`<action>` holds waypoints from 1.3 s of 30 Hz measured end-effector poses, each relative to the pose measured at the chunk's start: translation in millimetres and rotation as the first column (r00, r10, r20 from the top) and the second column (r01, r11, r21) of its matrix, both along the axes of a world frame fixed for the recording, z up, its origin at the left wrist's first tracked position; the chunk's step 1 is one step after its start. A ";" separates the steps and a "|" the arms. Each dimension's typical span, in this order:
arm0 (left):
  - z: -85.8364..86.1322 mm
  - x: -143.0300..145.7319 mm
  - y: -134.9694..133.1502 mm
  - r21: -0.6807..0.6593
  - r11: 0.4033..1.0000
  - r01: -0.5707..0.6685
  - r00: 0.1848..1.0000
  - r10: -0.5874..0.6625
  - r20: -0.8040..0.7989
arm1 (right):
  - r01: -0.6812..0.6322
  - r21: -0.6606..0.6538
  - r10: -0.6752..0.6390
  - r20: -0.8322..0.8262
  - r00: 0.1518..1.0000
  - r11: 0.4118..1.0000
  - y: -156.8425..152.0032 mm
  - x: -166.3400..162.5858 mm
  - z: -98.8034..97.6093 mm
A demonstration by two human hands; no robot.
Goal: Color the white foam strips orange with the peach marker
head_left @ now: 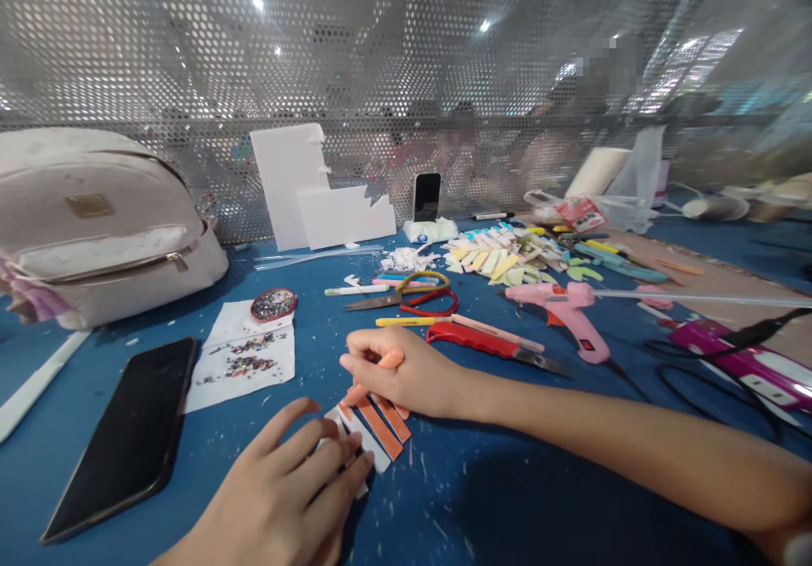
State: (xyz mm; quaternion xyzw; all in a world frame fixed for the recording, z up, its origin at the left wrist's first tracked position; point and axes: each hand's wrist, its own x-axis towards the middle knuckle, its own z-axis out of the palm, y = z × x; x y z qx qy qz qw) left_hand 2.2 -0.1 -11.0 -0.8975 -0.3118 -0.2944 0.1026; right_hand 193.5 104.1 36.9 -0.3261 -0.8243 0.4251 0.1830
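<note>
"What was nearest you?"

"Your left grip (298, 477), palm down over the table (444, 498), fingers spread and lightly bent. It clasped nothing I could make out; its fingertips rested on the white part of some narrow strips (381, 427)."

"And the other hand?"

"Your right grip (406, 376) was closed around an orange marker (392, 359), which slanted down with its lower end at the strips. Those lay side by side between your two hands, some faced orange, others white."

"Just beyond that?"

"On your left lay a black phone (127, 443), and beside it a white sheet (209, 390) bearing glittery bits and a red-rimmed dish (272, 304). Past your right grip you had a red utility knife (469, 340), a yellow pen (406, 322), then scissors (381, 301) with yellow and red handles. A pink glue gun (580, 316) lay farther right."

"And at the back?"

"A heap of pale coloured pieces (504, 255) sat ahead of you, a cream backpack (114, 228) stood at far left, and two white boards (288, 181) stood upright before a perforated screen (355, 50)."
</note>
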 end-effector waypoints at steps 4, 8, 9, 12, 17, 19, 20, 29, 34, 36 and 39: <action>1.9 1.1 1.0 0.000 1.000 0.005 1.000 -0.005 0.013 | 0.003 -0.042 -0.003 0.020 1.000 0.999 0.4 0.4 -0.9; 5.1 2.2 1.4 -0.005 1.000 0.005 1.000 -0.005 0.008 | 0.005 -0.055 -0.004 0.022 1.000 0.998 0.0 0.5 -0.4; 5.3 2.4 1.2 -0.009 1.000 0.000 1.000 0.000 0.006 | -0.003 -0.069 0.005 0.029 1.000 0.998 -0.1 0.4 -0.1; 4.4 2.4 0.2 0.000 1.000 -0.006 1.000 0.006 0.008 | -0.012 -0.038 0.013 0.026 1.000 0.999 -0.4 0.1 0.4; 1.8 2.5 0.2 0.013 1.000 -0.004 1.000 0.004 0.001 | -0.010 -0.048 0.011 0.029 1.000 0.999 0.2 0.6 -1.1; 1.7 2.5 0.5 0.010 1.000 -0.009 1.000 0.009 0.002 | -0.005 -0.026 0.005 0.022 1.000 1.000 0.6 0.8 -1.8; 1.7 2.4 0.7 0.010 1.000 -0.011 1.000 0.011 0.003 | -0.005 -0.026 0.005 0.018 1.000 1.000 0.8 0.8 -2.1; -1.6 0.6 1.3 0.007 1.000 -0.002 1.000 0.002 -0.003 | -0.022 -0.105 0.024 0.016 1.000 0.994 1.6 1.3 -1.6; -1.8 2.7 2.5 0.012 1.000 0.000 1.000 0.000 0.011 | -0.005 -0.079 0.006 0.003 1.000 0.997 1.4 1.2 -1.8; -1.4 2.7 2.5 0.010 1.000 0.001 1.000 -0.001 0.009 | -0.005 -0.070 0.006 0.014 1.000 0.998 1.9 1.1 -2.5; -0.9 2.1 1.8 0.005 1.000 0.006 1.000 -0.006 0.001 | 0.000 -0.051 0.001 0.008 1.000 0.999 2.3 0.8 -3.1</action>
